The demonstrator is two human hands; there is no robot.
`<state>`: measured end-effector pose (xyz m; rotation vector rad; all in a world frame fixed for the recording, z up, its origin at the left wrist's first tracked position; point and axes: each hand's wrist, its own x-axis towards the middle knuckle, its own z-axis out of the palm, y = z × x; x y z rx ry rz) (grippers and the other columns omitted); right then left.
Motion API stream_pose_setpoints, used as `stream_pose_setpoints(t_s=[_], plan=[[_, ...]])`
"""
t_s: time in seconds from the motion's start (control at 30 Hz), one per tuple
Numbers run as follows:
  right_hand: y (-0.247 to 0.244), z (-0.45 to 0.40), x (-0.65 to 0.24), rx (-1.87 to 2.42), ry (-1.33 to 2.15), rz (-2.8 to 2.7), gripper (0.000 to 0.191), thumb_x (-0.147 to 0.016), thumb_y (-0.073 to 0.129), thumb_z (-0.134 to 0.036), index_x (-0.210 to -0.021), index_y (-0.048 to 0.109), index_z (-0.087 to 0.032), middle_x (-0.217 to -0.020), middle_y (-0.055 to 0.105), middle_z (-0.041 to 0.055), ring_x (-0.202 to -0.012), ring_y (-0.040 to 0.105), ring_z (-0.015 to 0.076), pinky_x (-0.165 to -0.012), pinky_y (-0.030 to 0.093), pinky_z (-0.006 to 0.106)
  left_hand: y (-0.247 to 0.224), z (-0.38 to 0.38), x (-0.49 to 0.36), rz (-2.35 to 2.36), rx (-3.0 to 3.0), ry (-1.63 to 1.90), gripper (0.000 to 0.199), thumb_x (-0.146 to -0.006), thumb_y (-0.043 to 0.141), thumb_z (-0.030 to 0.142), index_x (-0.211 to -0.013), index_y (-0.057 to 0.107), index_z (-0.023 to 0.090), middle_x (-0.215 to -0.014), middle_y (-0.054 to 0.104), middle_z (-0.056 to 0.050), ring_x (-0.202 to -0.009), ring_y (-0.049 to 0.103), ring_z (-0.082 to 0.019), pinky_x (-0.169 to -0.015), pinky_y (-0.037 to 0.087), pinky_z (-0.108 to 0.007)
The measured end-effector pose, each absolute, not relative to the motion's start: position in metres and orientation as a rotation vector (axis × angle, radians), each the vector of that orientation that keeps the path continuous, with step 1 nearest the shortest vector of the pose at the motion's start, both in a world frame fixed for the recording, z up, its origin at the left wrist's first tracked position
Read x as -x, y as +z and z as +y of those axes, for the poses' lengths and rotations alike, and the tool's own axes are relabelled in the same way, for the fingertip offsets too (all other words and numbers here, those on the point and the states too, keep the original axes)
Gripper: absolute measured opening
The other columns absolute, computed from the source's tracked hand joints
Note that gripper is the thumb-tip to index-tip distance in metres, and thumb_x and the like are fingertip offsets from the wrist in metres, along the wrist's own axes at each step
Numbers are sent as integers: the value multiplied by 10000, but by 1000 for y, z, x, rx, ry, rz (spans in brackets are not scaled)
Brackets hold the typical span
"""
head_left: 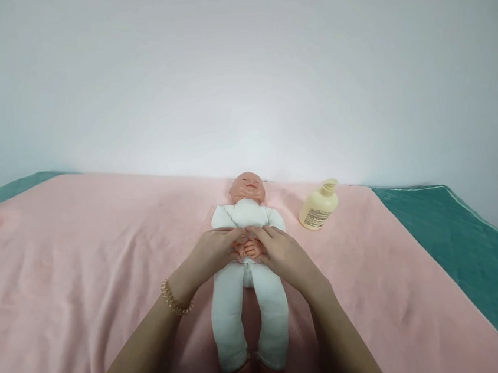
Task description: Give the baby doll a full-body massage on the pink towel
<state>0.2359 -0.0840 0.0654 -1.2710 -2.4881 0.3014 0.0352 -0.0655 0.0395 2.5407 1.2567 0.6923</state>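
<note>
A baby doll (251, 210) in a white cloth body lies on its back, head towards the wall and legs towards me. Its small hands (253, 247) rest together over its belly. My left hand (220, 249) is closed round the doll's arm on the left, with a coiled band on that wrist. From the other side, my right hand (282, 251) closes round the other arm. My fingertips nearly meet above the doll's hands and hide its forearms.
A pale yellow pump bottle (319, 207) with printed text stands right of the doll's head. Beneath everything spreads a wrinkled pink blanket (105, 255), over a green cover (459, 235) that shows at both sides. A white wall (238, 81) rises behind.
</note>
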Motion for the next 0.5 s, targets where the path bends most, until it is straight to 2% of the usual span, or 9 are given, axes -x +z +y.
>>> stream_pose_setpoints(t_s=[0.17, 0.37, 0.5], plan=[[83, -84, -259, 1349, 425, -2393, 466, -847, 542, -106, -1286, 500, -257, -1174, 617, 40, -1072, 570, 204, -848, 465, 313, 60, -71, -15, 1247, -2619, 739, 187, -862, 571, 182, -1032, 631, 230, -936, 724, -6, -834, 665, -163, -731, 476, -249], [97, -86, -311, 1714, 407, -2102, 379, -864, 514, -197, -1226, 525, -306, -1122, 638, 17, -979, 610, 196, -767, 458, 284, 79, -77, 31, 1698, -2502, 794, 285, -899, 496, 301, -1165, 595, 287, -1107, 697, -24, -909, 663, -217, -737, 473, -291], [87, -80, -342, 2022, 437, -1979, 303, -836, 509, -158, -1120, 562, -251, -968, 658, 31, -813, 618, 186, -649, 437, 258, 79, -77, 61, 2036, -2311, 605, 206, -868, 485, 322, -1042, 586, 274, -1004, 699, -24, -818, 648, -228, -660, 442, -298]])
